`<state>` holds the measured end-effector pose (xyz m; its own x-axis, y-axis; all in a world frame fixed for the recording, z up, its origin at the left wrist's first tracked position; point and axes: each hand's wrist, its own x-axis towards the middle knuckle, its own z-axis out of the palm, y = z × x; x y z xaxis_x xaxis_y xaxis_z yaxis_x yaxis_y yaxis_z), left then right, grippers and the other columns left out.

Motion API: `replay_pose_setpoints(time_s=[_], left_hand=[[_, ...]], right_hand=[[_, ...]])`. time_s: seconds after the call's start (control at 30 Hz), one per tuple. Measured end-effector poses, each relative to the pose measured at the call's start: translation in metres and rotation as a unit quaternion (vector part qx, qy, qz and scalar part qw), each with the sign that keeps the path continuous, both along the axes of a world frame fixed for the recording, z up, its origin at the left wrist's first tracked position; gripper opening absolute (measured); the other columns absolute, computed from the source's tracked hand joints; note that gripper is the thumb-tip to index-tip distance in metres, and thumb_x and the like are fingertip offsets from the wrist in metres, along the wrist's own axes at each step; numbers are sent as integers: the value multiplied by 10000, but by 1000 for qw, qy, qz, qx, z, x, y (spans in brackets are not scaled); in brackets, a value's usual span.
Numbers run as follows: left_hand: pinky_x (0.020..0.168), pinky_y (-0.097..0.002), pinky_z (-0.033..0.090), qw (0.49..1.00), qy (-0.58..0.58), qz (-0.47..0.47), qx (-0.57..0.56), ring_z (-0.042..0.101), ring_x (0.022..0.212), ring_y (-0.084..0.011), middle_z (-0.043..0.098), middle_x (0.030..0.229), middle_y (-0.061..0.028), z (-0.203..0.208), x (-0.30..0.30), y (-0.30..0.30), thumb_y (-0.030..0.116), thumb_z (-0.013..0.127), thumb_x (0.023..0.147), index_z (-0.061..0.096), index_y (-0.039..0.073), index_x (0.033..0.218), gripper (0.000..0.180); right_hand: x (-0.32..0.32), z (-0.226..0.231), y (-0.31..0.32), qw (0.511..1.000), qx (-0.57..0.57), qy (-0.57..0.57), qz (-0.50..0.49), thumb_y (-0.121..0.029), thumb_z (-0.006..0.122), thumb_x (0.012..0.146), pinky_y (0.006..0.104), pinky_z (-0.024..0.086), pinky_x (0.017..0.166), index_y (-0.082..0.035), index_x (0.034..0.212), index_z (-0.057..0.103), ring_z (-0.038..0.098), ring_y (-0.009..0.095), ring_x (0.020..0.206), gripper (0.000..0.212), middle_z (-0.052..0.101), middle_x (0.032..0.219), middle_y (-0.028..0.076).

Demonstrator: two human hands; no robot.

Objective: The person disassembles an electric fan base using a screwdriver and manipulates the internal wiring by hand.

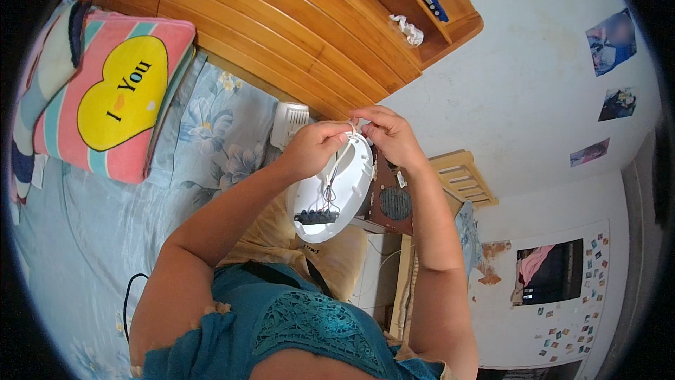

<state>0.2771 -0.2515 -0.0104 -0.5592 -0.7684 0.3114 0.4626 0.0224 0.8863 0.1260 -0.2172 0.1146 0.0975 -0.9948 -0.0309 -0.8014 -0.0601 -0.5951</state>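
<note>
A white oval plastic housing (351, 190), hollow side up, hangs tilted in front of me. A black switch block (316, 217) with several buttons sits at its lower end, and thin wires (328, 194) run up from it inside. My left hand (316, 146) is closed at the housing's upper end, thumb and fingers pinching a pale cord (353, 127). On the other side of that cord my right hand (389, 138) is closed too, its fingertips pinched around it. The exact grip of the fingertips is partly hidden.
Behind my left hand stands a white vented plastic part (289, 121). A bed with a blue flowered sheet (77, 225) and a pink cushion (112, 95) lies left. A wooden headboard (274, 21) rises ahead. A brown speaker-like box (395, 202) is beyond the housing.
</note>
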Motion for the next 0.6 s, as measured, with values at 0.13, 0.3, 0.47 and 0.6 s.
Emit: replay_pose_setpoints(time_s=[0.13,0.3,0.47,0.6], left_hand=[[776,-297,457,1000,5,-11,6,601,866,-204,631,959,-132,0,2,-1,130,538,873,612,-23,1043,240],[782,-300,451,1000,-3,7,-19,590,869,-206,619,950,-133,1,6,0,104,533,867,609,-32,994,201],[770,-292,450,1000,19,18,7,570,865,-176,582,903,-110,-3,2,3,56,516,864,507,-13,979,134],[806,-267,430,996,64,-22,63,535,906,-139,535,955,-88,-3,4,-1,12,482,878,407,12,1029,169]], right_hand=[[8,5,-8,997,74,2,31,17,559,826,253,448,803,-25,1060,637,557,148,884,251,601,943,62],[6,2,-14,983,167,-67,-27,4,562,840,234,464,748,1,1030,640,564,104,825,206,629,905,36],[7,-3,-21,977,190,-80,-54,-26,572,846,227,469,685,6,958,652,566,88,765,141,642,835,20],[9,-8,-22,995,38,81,40,-34,600,810,257,469,641,-31,898,661,594,154,712,107,643,769,62]])
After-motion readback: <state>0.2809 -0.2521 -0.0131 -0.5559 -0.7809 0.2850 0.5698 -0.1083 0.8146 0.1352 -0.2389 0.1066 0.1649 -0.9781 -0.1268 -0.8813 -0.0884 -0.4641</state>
